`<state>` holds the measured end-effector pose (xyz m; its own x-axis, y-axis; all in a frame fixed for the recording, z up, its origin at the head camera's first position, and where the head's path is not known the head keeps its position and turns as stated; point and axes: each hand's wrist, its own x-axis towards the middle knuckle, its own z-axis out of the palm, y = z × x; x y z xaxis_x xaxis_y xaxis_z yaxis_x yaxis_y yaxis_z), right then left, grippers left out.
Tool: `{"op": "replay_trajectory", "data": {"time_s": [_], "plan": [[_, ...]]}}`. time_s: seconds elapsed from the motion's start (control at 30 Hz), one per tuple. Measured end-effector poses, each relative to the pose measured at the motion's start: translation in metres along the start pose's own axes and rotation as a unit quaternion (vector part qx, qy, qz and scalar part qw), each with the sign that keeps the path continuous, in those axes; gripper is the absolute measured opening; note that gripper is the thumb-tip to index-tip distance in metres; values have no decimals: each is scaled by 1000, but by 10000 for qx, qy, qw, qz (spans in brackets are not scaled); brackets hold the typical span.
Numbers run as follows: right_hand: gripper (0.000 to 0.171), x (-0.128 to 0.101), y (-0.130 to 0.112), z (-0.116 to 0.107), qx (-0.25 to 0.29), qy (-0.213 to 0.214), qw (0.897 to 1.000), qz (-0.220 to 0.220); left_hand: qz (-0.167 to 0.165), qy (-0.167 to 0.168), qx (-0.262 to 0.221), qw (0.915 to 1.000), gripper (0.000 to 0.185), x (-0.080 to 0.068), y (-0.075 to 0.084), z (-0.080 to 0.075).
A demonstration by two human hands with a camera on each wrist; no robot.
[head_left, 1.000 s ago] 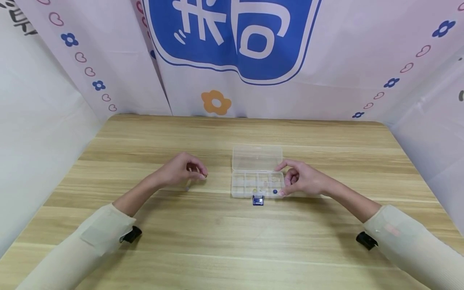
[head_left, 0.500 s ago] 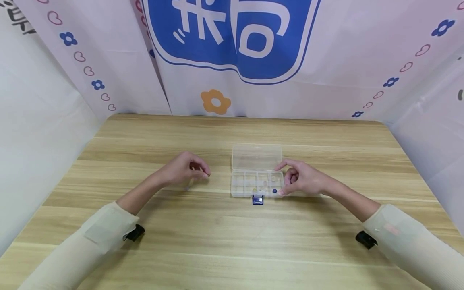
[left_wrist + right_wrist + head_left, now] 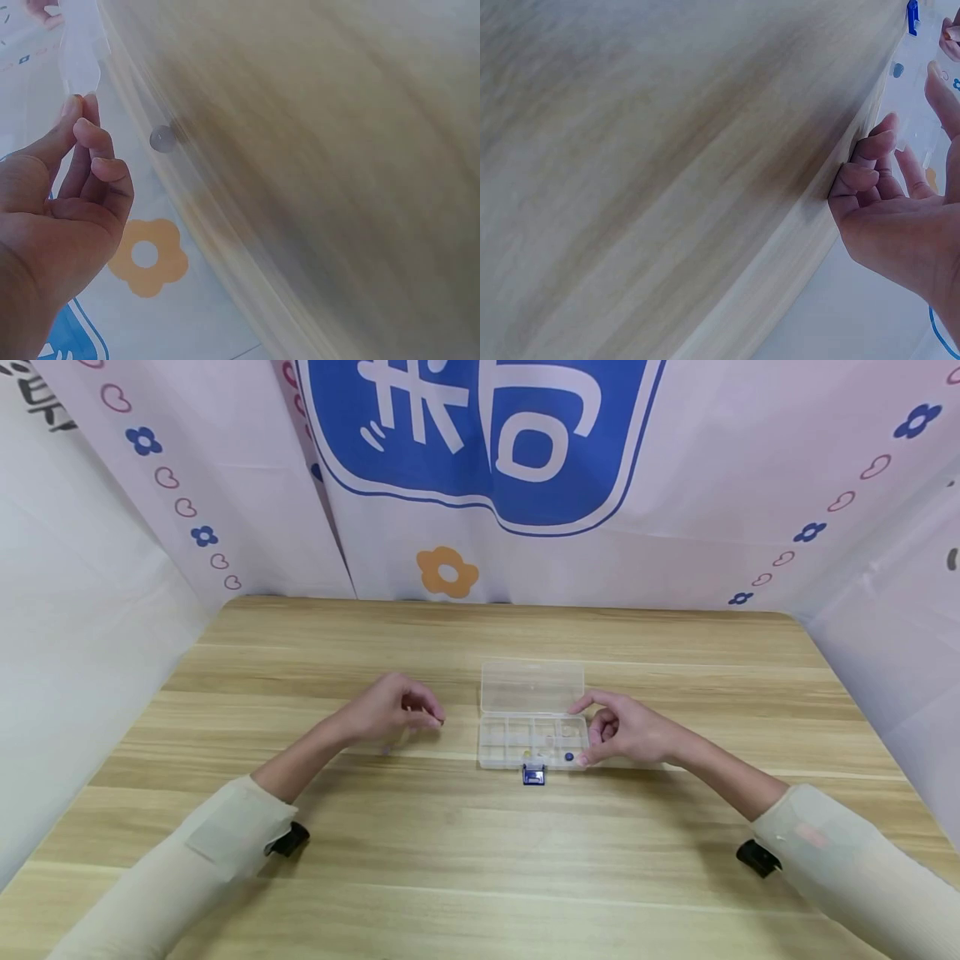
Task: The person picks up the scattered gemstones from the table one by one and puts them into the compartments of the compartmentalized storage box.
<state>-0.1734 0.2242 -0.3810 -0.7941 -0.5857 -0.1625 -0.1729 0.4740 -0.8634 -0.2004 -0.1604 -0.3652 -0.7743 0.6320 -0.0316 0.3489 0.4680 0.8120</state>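
Observation:
My left hand (image 3: pixel 388 707) is just above the table, left of a clear compartment box (image 3: pixel 492 752). Its thumb and index fingertips pinch a tiny dark brownish piece (image 3: pixel 441 722), too small to identify. In the left wrist view the fingers mostly hide that piece. The right hand (image 3: pixel 633 731) grips the box's right end, thumb at the front corner and index finger by the hinge. A small dark blue bead-like piece (image 3: pixel 569 757) lies in the front right compartment, and a yellowish one (image 3: pixel 527 754) further left. The box's lid (image 3: pixel 532 685) lies folded back.
A blue latch (image 3: pixel 533 774) sticks out from the box's front. On the wooden table (image 3: pixel 465 877), a small round greyish-purple piece (image 3: pixel 162 138) lies below the left hand. A printed cloth (image 3: pixel 637 560) hangs behind the table's far edge.
My left hand has moved slightly right toward the box, with the tiny piece still pinched. The right hand and the box have stayed in place.

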Motion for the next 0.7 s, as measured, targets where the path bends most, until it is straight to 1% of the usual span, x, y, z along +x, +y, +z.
{"op": "replay_trajectory", "data": {"time_s": [0.23,0.5,0.7], "plan": [[63,0,0,0,14,0,10000,-7,23,-52,-114,9999,3,4,3,3],[62,0,1,0,-1,20,10000,-2,183,-87,-140,9997,3,11,5,8],[62,0,1,0,-29,24,10000,-16,152,-120,-176,9997,4,16,11,12]]}}
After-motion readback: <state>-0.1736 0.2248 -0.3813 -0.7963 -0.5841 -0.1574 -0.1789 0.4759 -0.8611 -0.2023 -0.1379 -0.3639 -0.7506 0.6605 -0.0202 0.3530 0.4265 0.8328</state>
